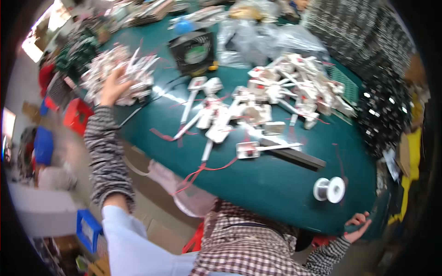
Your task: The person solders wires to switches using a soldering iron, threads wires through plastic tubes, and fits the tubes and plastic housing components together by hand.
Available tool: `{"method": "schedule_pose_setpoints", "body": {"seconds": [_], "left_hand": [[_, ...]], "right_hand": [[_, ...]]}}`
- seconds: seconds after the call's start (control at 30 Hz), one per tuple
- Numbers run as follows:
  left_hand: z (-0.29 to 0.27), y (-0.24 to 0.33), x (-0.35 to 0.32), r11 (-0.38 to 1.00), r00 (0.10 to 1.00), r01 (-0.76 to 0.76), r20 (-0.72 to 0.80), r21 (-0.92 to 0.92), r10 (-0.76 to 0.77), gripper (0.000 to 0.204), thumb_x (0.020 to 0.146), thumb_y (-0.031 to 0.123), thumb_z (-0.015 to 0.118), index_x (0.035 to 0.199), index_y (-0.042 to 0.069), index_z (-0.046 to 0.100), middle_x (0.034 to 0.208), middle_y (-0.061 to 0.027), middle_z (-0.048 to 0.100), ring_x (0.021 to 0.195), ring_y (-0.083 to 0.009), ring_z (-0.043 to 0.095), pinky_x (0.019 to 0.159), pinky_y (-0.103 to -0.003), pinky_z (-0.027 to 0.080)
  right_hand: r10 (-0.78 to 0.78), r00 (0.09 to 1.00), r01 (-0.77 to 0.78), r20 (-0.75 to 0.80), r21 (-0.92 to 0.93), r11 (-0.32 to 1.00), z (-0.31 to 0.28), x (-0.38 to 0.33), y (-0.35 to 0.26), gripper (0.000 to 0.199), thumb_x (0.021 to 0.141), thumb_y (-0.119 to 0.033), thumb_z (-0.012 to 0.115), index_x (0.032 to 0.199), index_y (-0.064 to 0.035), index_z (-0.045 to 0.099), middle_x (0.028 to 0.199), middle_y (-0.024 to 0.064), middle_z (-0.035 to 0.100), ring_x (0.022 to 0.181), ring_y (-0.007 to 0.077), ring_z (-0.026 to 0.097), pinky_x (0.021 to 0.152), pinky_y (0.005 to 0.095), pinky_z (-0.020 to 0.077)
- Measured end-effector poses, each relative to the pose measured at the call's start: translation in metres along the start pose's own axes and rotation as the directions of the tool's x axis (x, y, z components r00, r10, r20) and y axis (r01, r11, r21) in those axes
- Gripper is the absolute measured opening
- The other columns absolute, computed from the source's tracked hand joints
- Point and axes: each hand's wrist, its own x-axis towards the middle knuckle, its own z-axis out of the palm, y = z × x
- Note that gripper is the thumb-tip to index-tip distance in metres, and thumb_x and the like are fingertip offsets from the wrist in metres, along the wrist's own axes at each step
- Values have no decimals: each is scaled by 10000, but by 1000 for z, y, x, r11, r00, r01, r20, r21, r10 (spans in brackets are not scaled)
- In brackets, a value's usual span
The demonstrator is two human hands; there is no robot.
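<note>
My left hand (114,87) reaches to the far left of the green table. It rests against a heap of white plastic parts (138,76), thumb spread away from the fingers; no single part shows in its grasp. At the table's near right corner is my right hand (358,227), blurred, its fingers apart and nothing distinct between them. Up and left of it stands a white spool (329,189) wound with grey wire. Mid-table lie several white parts with stick-like stems and red wires (216,124). One such part (247,150) lies nearest me, beside a dark grey bar (299,156).
A black device with a round front (193,51) stands toward the back, near clear plastic bags (271,41). More white parts (299,85) are piled at the back right. Black shiny pieces (384,112) heap along the right edge. Red (77,116) and blue (89,230) plastic stools stand left.
</note>
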Motion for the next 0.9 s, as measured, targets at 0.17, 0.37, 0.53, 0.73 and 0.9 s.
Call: {"method": "schedule_pose_setpoints", "body": {"seconds": [0.17, 0.37, 0.53, 0.73, 0.9], "left_hand": [[11, 65, -4, 997, 982, 37, -187, 72, -23, 575, 795, 215, 727, 1271, -19, 504, 1229, -189, 584, 1181, -275, 540, 982, -361, 413], [-10, 264, -64, 958, 987, -107, -143, -266, 70, 278, 863, 64, 653, 1131, 3, 604, 1069, -87, 656, 1005, -155, 614, 895, -290, 464], [39, 413, -37, 812, 821, -424, 210, -401, 532, 223, 827, 11, 642, 1048, -14, 639, 1035, -89, 657, 1000, -176, 623, 861, -279, 487], [133, 489, 7, 770, 668, -289, 456, -569, 588, 229, 886, 72, 616, 1092, -27, 609, 1021, -92, 662, 915, -138, 640, 797, -291, 535], [219, 535, 42, 719, 667, -505, 313, -478, 676, 195, 860, 78, 616, 1031, -14, 633, 964, -127, 680, 892, -204, 660, 791, -324, 533]], "right_hand": [[-55, 997, 55, 62, -4, 998, 4, -8, 4, 427, 1007, -349, 432, 1246, 3, 468, 889, 49, 498, 887, 139, 520, 735, 314, 508], [-52, 996, 51, 74, 15, 999, 11, -7, 16, 424, 1015, -353, 391, 1252, -4, 438, 977, 82, 541, 935, 166, 517, 796, 355, 532], [-105, 993, 102, 46, 62, 993, 6, -12, 15, 432, 1015, -357, 390, 1249, 2, 436, 927, 75, 516, 904, 177, 511, 759, 354, 546], [-137, 988, 144, -66, 122, 982, 9, -15, 10, 398, 1013, -358, 395, 1236, -32, 438, 899, 59, 512, 871, 168, 531, 724, 353, 558], [-216, 972, 214, -90, -38, 976, 14, -17, -42, 392, 1019, -347, 376, 1232, -21, 428, 969, 102, 571, 939, 208, 579, 737, 363, 569]]}}
